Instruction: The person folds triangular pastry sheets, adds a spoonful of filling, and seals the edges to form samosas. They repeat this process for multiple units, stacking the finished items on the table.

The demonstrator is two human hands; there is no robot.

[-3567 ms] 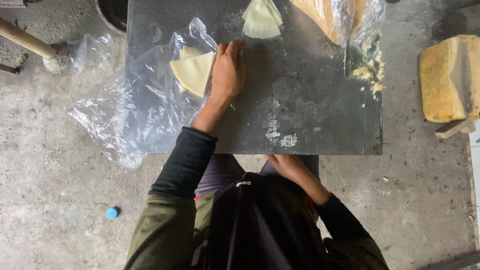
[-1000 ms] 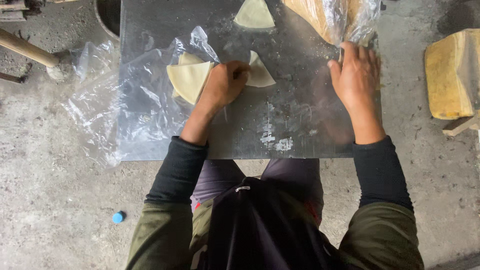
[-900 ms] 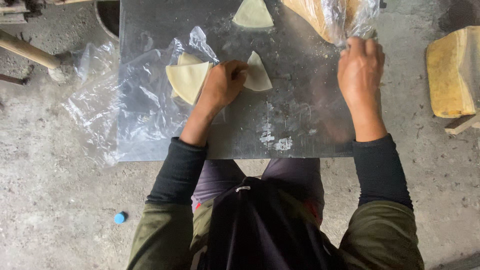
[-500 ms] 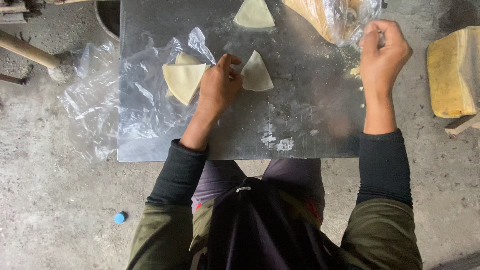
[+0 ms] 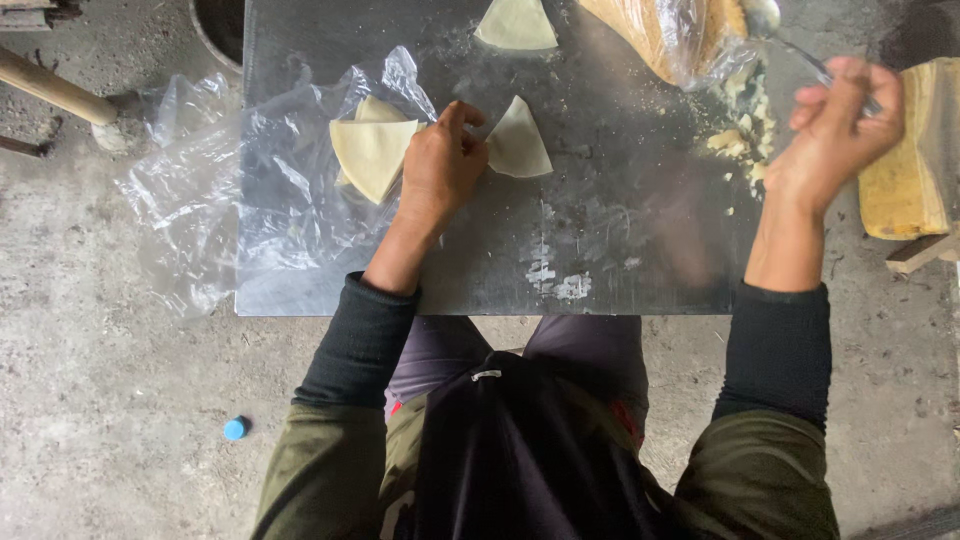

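While the left hand (image 5: pixel 440 165) stays pinched on a dough triangle (image 5: pixel 518 143) mid-board, the right hand (image 5: pixel 835 135) has lifted near the board's right edge, now gripping what looks like a spoon (image 5: pixel 790 45).

Before you lay a grey metal work slab (image 5: pixel 600 250) dusted with pale flour smears, set on a rough concrete floor (image 5: pixel 110 400). A crumpled clear plastic sheet (image 5: pixel 200 200) hung over the slab's left edge onto the floor. A third pale triangular dough piece (image 5: pixel 515 25) sat near the far edge. A yellow foam block (image 5: pixel 900 180) rested at your right, beside a short wooden stick (image 5: pixel 920 253). A pale wooden handle (image 5: pixel 50 88) lay at far left, a dark round pot (image 5: pixel 220 25) beyond it, and a small blue bottle cap (image 5: pixel 235 428) on the floor.
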